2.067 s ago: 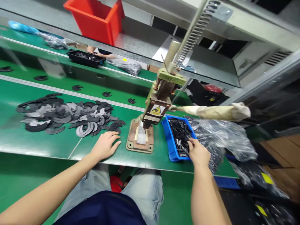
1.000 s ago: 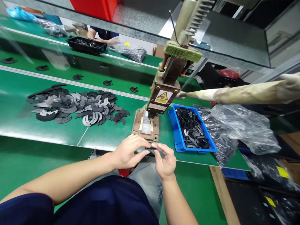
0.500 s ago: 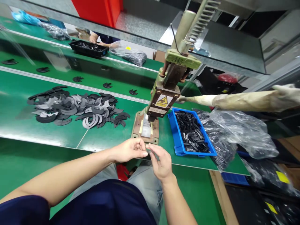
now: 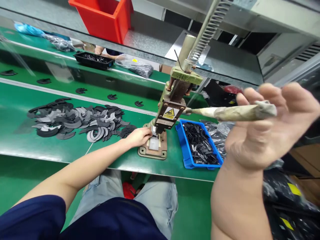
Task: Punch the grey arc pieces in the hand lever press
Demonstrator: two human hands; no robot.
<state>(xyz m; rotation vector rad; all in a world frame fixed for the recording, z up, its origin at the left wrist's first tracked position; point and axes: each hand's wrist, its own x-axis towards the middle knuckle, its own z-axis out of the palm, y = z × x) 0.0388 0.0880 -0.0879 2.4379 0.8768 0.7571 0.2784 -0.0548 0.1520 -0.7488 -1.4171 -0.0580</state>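
Note:
My left hand rests on the base plate of a small hand press. Its fingers are pinched on a small black part at the die under the ram. My right hand is raised close to the camera and blurred. Its fingers are spread behind the cloth-wrapped lever handle, touching its end without closing round it. A blue tray of small black parts stands just right of the press.
A pile of black and grey crescent pieces lies left of the press on the green bench. Single crescents ride the belt behind. Farther back are a black tray, a co-worker's hand, plastic bags and a red bin.
My hands were together in front of the press on a small part. The left hand has carried it to the die. The right hand has risen to the lever handle.

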